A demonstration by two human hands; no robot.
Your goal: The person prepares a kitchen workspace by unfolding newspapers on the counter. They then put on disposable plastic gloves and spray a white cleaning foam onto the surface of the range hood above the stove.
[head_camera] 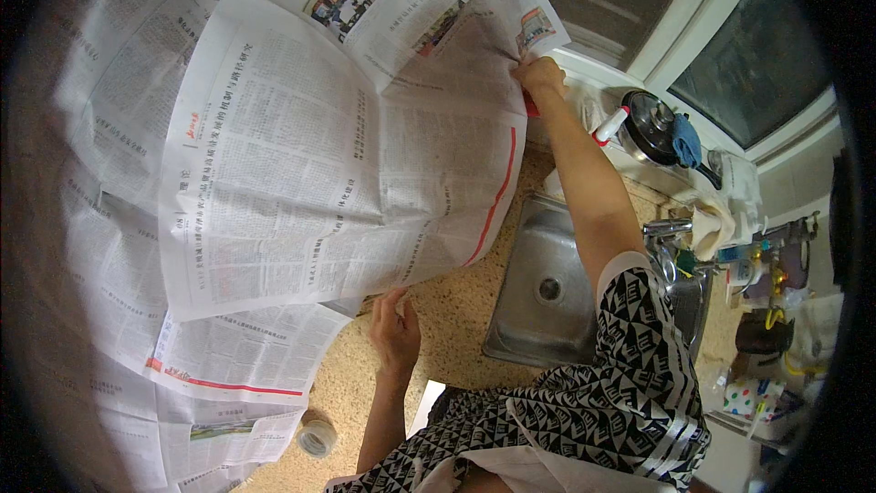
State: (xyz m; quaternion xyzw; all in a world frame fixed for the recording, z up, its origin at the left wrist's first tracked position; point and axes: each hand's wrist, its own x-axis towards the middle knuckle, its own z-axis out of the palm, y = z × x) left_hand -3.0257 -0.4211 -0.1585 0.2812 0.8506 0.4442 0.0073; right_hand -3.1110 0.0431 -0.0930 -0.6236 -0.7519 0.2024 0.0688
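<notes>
A large creased newspaper sheet [438, 171] spreads in front of me, printed with text, photos and a red line. My right hand [543, 79] grips its right edge near the window sill, bunching the paper there. Just below that hand shows a small red item [532, 106], mostly hidden. My left hand [395, 335] is at the sheet's lower edge with fingers bent; whether it pinches the paper cannot be made out. More newspaper sheets [239, 349] lie beneath and to the left, overlapping. A roll of clear tape [316, 437] rests on the speckled countertop [455, 318] beside them.
A stainless steel sink [534, 322] is set into the counter, with a faucet [667, 227] at its right. By the window [753, 61] are a lidded pan [647, 123], a blue cloth [686, 140] and a white-and-red bottle [611, 125]. Kitchen items crowd the far right, including a dark pot [763, 334].
</notes>
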